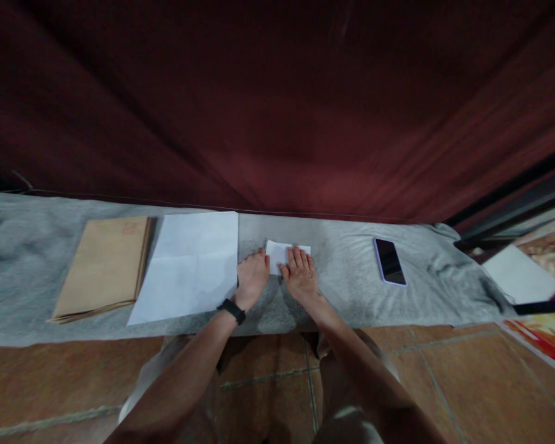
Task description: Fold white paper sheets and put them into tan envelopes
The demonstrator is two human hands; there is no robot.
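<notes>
We press both hands flat on a small folded paper [287, 254] lying on the grey-clothed bench [351, 290]: left hand [252, 277] at its left edge, right hand [300, 274] on top. It looks light, thin, easily creased; best pinched at the edges.

Scene is reading dim overall. The white sheet [189, 265] is showing brightest, slightly washed out. The curtain [277, 105] is sinking into dark red shadow. Edges are bending and smearing, especially the lower corners.
</notes>
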